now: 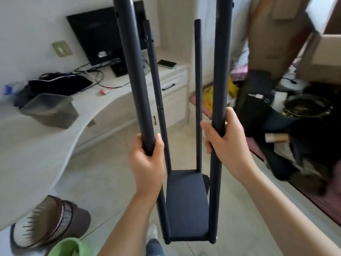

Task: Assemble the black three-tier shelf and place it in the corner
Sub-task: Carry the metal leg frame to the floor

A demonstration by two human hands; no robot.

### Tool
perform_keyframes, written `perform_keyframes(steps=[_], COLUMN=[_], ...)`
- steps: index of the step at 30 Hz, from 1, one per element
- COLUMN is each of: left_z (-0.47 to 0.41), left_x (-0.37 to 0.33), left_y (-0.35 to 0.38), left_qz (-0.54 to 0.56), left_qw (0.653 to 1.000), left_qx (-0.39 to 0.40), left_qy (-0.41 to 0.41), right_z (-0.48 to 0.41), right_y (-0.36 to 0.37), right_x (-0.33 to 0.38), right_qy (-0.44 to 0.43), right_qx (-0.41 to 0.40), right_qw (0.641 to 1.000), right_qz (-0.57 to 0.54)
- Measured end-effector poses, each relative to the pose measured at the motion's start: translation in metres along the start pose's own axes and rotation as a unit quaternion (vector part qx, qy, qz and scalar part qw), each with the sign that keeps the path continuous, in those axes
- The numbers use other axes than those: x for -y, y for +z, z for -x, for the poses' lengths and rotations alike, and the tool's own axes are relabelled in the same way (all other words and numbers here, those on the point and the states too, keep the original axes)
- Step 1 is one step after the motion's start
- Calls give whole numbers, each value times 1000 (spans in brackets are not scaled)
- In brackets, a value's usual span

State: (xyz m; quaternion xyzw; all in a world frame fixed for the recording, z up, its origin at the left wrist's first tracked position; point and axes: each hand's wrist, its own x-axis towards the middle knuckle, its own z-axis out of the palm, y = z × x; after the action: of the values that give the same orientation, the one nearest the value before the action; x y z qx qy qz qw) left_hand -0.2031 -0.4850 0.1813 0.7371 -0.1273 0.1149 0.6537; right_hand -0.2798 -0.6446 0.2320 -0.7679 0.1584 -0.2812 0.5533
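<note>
A black shelf frame hangs upright in front of me, above the tiled floor. It has four round black posts and one black board (186, 204) fixed at the bottom. My left hand (147, 159) grips the near left post (132, 71). My right hand (225, 141) grips the near right post (221, 52). The two far posts (198, 89) stand thinner behind, with small holes along them. No upper boards are on the posts.
A curved white counter (55, 135) with a monitor, cables, a grey bin (49, 109) and a phone runs along the left. Cardboard boxes (276, 34), a pan and clutter fill the right. A round basket lid (46, 224) and green bucket (66, 246) lie near left.
</note>
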Motion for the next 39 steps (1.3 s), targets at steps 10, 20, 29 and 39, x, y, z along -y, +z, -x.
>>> perform_keyframes(steps=[10,20,29,39], left_z=[106,132,165,213], left_x=[20,49,90,160], left_y=[107,190,240,309], left_qz=[-13,-5,-65,-189], left_qw=[982,898,787,696], left_qx=[179,430,597,687], left_qy=[-53,-98,-140,-84], right_z=[44,122,178,217], right_y=[-149,-189,-213,-246], right_x=[-55,-140,-212,-300], right_qy=[119,243,356,426], right_qx=[-63,-166,-222,-260], right_qw=[990,956,905,862], right_qz=[32,24,68,90])
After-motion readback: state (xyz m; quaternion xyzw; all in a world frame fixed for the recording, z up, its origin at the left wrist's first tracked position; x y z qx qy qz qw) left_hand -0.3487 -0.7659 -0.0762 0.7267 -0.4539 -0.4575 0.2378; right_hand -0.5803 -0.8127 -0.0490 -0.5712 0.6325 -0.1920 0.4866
